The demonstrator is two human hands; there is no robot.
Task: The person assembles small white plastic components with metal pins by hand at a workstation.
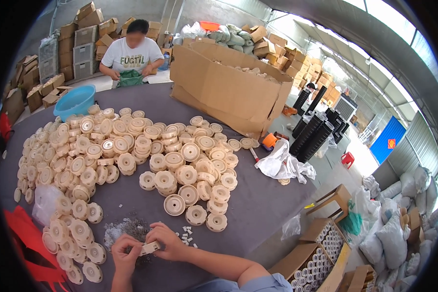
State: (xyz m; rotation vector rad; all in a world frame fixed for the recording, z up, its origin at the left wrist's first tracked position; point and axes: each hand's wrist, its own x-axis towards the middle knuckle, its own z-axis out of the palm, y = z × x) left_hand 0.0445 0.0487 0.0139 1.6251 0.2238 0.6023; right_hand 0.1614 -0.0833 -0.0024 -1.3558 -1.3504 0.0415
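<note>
Your grey bench [258, 204] carries one large open cardboard box [224, 87] and cream plastic wheels [131, 151] spread in heaps, too many to count. One blue basin [75, 101] sits at the far left edge, one crumpled white bag [282, 165] at the right. Near you, your left hand [125, 250] and right hand [166, 241] both close their fingers on one cream wheel [150, 248], held edge-on over a scatter of small white clips [186, 234].
</note>
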